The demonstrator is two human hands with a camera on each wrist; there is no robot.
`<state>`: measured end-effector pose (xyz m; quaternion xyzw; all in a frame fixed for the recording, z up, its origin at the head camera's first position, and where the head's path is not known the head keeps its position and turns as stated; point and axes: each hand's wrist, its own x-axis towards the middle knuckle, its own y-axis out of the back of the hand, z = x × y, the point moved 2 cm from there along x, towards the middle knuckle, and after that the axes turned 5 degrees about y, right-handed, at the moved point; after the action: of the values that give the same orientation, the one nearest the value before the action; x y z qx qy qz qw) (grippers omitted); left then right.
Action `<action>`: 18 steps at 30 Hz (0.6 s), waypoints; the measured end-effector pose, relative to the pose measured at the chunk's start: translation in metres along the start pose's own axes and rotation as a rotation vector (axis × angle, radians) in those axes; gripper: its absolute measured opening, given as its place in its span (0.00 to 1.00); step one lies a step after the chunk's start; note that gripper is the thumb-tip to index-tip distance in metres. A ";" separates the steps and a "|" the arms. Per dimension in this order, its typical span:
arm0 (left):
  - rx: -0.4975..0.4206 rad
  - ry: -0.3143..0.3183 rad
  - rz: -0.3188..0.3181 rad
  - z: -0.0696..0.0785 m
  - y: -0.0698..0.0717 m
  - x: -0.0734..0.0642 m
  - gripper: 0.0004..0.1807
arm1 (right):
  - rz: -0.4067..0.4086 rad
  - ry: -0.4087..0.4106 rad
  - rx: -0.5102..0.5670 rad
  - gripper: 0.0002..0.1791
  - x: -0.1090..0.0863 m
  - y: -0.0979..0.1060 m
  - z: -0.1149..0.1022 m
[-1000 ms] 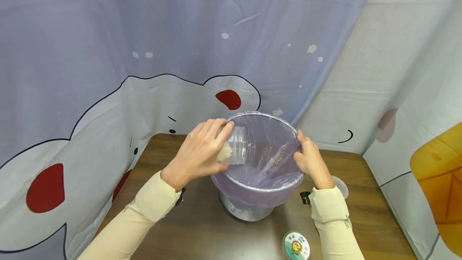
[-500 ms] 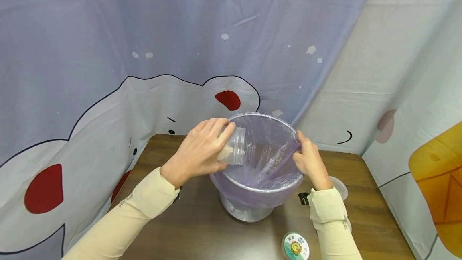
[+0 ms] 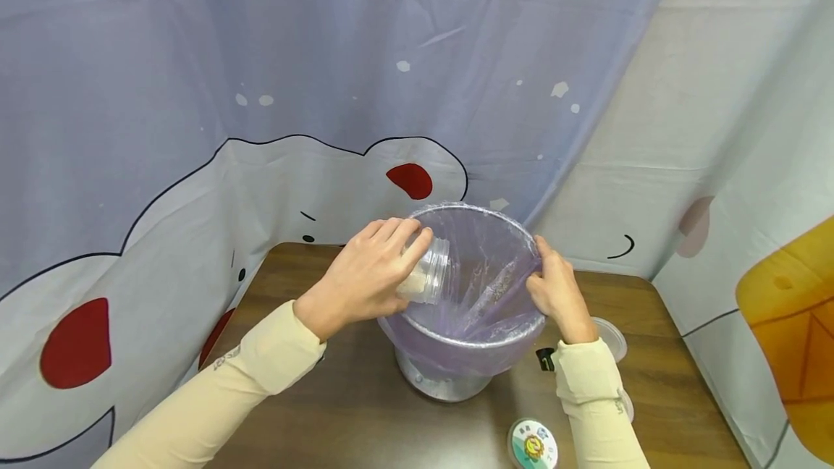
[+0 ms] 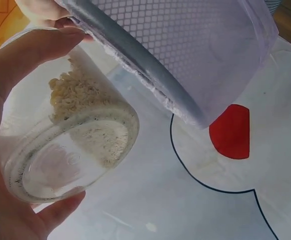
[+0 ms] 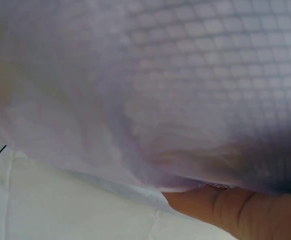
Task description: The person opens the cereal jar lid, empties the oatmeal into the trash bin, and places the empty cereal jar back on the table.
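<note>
Grasping the tilted jar (image 3: 433,271) at the opening of the lined bin (image 3: 456,362) with the left hand (image 3: 366,271) and the rim (image 3: 482,344) with the right hand (image 3: 557,292), preferably tip gradually to avoid scattering grains (image 4: 77,94).

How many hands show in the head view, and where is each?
2. The left hand grips a tilted clear jar at the mouth of the lined bin; the right hand holds the bin on its right side.
</note>
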<state>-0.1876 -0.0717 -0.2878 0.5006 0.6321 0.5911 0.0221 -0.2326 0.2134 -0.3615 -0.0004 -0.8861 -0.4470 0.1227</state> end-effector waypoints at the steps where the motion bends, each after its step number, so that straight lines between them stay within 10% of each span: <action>1: 0.002 -0.004 -0.002 0.000 0.000 0.000 0.45 | 0.001 0.000 -0.001 0.40 0.000 0.000 0.000; 18: 0.056 -0.070 -0.010 0.003 0.003 0.007 0.40 | -0.002 0.001 -0.001 0.41 0.000 -0.001 -0.001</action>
<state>-0.1870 -0.0661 -0.2823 0.5183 0.6498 0.5550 0.0332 -0.2329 0.2123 -0.3618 0.0007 -0.8858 -0.4475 0.1228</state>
